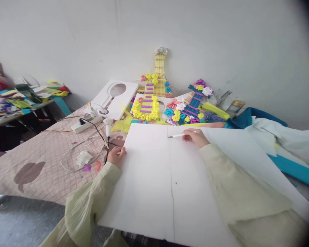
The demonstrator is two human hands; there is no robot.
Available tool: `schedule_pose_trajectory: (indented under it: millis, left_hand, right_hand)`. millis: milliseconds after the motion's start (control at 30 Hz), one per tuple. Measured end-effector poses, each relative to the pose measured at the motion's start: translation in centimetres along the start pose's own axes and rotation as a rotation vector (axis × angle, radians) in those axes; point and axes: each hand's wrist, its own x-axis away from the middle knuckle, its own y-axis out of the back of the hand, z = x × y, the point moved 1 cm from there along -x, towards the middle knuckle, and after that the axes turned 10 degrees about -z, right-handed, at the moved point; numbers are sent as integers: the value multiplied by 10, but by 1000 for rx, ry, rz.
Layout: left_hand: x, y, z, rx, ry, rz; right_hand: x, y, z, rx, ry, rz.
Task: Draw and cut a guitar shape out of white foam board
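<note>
A large white board (149, 178) lies in front of me, with a dark line running down it from the far edge to the near one. My right hand (195, 136) is closed round a slim white pen (179, 135). Its greenish tip points left and meets the board, or nearly so, by the top of the line. At the board's left edge my left hand (116, 156) grips the rim with curled fingers; some of them are hidden. A small dark speck (176, 183) shows right of the line.
Flower-trimmed paper shapes, one yellow (148, 103) and one blue (193, 106), stand behind the board. To the left are a power strip (86, 123), a white glue gun (107, 127), cables and scraps on a quilted cloth (54, 154). Blue and white fabric (285, 137) lies right.
</note>
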Motion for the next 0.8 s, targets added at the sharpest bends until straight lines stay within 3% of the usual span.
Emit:
schedule_pose_trajectory:
  millis: [300, 533, 800]
  left_hand:
    - [-1, 2, -4, -14, 1, 15]
    - [-1, 1, -1, -26, -4, 18]
    - [-2, -1, 2, -40, -16, 6]
  right_hand:
    - [3, -1, -3, 9, -20, -6]
    - [13, 5, 0, 52, -45, 73]
    - [16, 2, -5, -12, -28, 5]
